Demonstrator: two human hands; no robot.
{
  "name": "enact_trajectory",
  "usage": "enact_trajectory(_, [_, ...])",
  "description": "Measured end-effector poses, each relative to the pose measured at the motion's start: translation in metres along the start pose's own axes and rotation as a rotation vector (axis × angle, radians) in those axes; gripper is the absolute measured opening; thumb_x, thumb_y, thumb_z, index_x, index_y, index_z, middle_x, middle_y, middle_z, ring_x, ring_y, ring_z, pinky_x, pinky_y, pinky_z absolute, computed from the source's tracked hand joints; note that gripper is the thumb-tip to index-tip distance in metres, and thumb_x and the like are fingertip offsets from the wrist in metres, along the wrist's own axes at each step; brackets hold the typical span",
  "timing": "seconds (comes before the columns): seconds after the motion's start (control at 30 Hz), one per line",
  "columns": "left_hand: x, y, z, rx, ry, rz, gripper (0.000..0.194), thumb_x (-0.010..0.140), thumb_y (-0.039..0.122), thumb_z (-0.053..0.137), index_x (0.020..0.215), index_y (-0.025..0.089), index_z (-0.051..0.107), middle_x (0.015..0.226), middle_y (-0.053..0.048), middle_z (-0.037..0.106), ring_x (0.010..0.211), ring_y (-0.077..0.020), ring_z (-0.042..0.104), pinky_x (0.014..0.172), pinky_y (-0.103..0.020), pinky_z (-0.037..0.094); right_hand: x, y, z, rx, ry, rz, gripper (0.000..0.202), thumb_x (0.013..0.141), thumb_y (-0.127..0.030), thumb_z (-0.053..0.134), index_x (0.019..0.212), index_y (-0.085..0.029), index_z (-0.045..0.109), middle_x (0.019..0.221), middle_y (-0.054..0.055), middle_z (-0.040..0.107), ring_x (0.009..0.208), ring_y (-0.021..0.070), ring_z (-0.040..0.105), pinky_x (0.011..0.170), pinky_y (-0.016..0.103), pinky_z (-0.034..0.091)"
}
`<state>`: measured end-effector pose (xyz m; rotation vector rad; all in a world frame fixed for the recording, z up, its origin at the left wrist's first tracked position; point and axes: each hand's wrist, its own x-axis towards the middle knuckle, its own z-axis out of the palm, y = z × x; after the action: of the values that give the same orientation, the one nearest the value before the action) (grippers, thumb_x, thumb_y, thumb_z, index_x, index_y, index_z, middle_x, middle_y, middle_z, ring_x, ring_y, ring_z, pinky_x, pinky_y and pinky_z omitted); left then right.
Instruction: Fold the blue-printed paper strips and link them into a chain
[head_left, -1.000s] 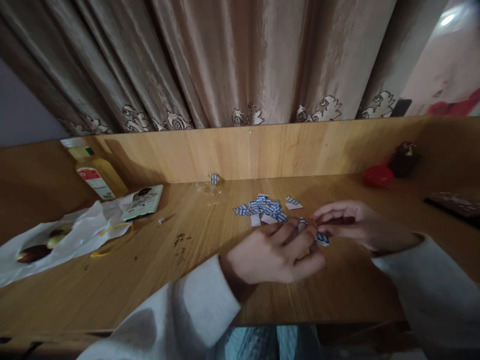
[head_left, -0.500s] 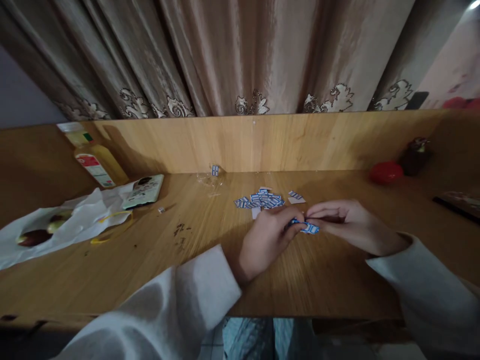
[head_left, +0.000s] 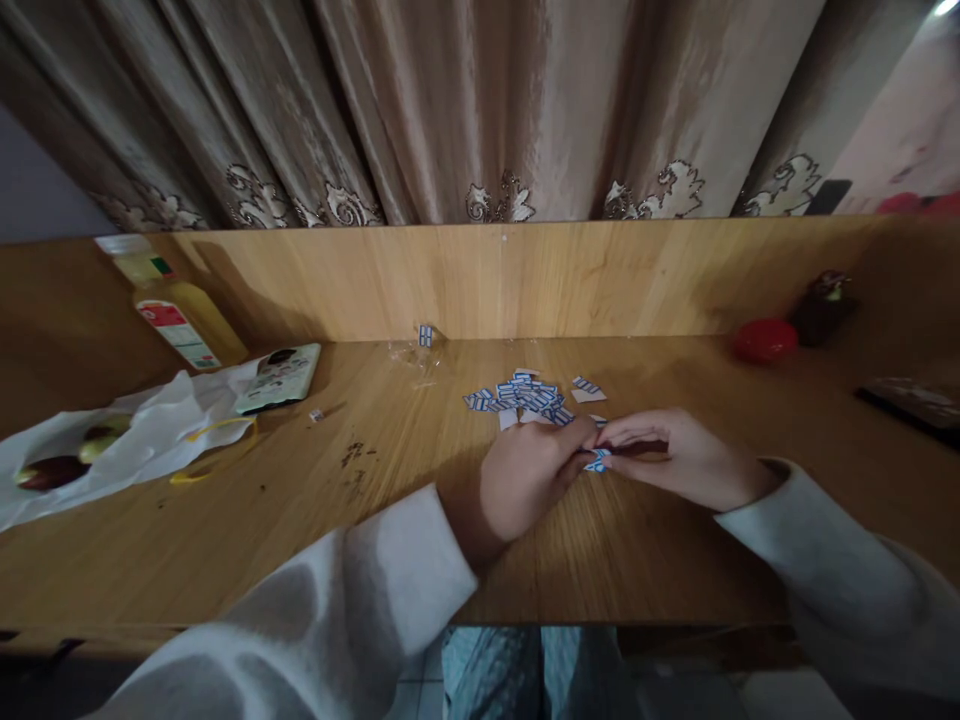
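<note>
Small blue-and-white printed pieces (head_left: 525, 396) lie in a loose pile on the wooden table, just beyond my hands. My left hand (head_left: 528, 470) is closed, its thumb and fingers pinching a blue-and-white piece (head_left: 598, 460). The fingertips of my right hand (head_left: 679, 458) meet the same piece from the right, thumb below and fingers above. Part of the piece is hidden by my fingers. Beside the pile to the right are a striped piece and a pale one (head_left: 589, 396). One more small printed piece (head_left: 425, 335) stands near the back board.
A yellow bottle (head_left: 187, 318), a pale green packet (head_left: 283, 378) and white paper (head_left: 161, 400) with dark fruit on it are at the left. Clear crumpled plastic (head_left: 409, 354) lies near the back board. On the right are a red round object (head_left: 765, 341) and a dark flat item (head_left: 911, 405).
My right hand has moved left, closer to my left hand, and its fingertips now close on the piece. Less of the piece shows between the hands. The view has shifted slightly.
</note>
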<state>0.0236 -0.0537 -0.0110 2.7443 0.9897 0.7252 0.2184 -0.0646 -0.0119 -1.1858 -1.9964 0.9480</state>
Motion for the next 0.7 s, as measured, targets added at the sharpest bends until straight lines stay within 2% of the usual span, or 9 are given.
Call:
enact_trajectory(0.1, [-0.0002,-0.0004,-0.0002,-0.047,-0.014,0.055,0.010,0.087,0.023,0.048,0.093,0.018,0.054,0.084,-0.003,0.064,0.075,-0.0145,0.061,0.062,-0.024,0.043,-0.0013,-0.0006,-0.0011,-0.014,-0.032,-0.007,0.022,0.073,-0.035,0.064,0.088,-0.019,0.067,0.090,0.005,0.071,0.085,0.0194,0.067,0.083,0.036,0.052])
enact_trajectory(0.2, [0.0003,-0.0013,-0.0009,-0.071,-0.009,0.052,0.013,0.084,0.021,0.052,0.097,0.018,0.053,0.086,-0.003,0.063,0.078,-0.0147,0.060,0.064,-0.024,0.043,-0.0018,-0.0001,-0.0023,-0.010,-0.005,0.019,0.021,0.074,-0.034,0.062,0.088,-0.019,0.067,0.090,0.006,0.072,0.086,0.0200,0.067,0.083,0.037,0.052])
enact_trajectory(0.37, [0.0018,-0.0036,-0.0026,-0.149,-0.056,0.085,0.006,0.083,0.018,0.054,0.088,0.018,0.056,0.084,-0.001,0.064,0.077,-0.0129,0.059,0.067,-0.023,0.042,-0.0013,-0.0014,-0.0039,-0.051,-0.051,0.006,0.016,0.074,-0.032,0.061,0.082,-0.019,0.066,0.088,0.005,0.071,0.082,0.0184,0.066,0.080,0.034,0.052])
enact_trajectory(0.47, [0.0019,-0.0052,-0.0025,-0.217,-0.078,0.101,0.010,0.080,0.018,0.058,0.090,0.018,0.057,0.086,0.000,0.064,0.077,-0.0125,0.058,0.067,-0.022,0.041,-0.0018,-0.0028,-0.0039,-0.043,-0.047,0.019,0.017,0.071,-0.032,0.063,0.082,-0.019,0.066,0.086,0.004,0.071,0.079,0.0181,0.066,0.077,0.033,0.053])
enact_trajectory(0.6, [0.0011,-0.0060,-0.0010,-0.224,-0.071,0.143,0.008,0.083,0.016,0.053,0.091,0.017,0.057,0.087,-0.001,0.063,0.079,-0.0128,0.058,0.069,-0.023,0.041,-0.0031,-0.0036,-0.0035,0.008,-0.050,0.036,0.016,0.070,-0.033,0.064,0.081,-0.020,0.065,0.084,0.003,0.071,0.080,0.0179,0.067,0.077,0.032,0.053])
enact_trajectory(0.7, [0.0015,-0.0076,-0.0015,-0.285,-0.064,0.150,0.009,0.083,0.019,0.055,0.091,0.016,0.057,0.085,-0.002,0.063,0.076,-0.0120,0.057,0.067,-0.023,0.041,-0.0040,-0.0012,-0.0043,-0.005,-0.012,0.032,0.016,0.071,-0.035,0.064,0.078,-0.021,0.064,0.082,0.003,0.071,0.079,0.0180,0.067,0.077,0.032,0.054])
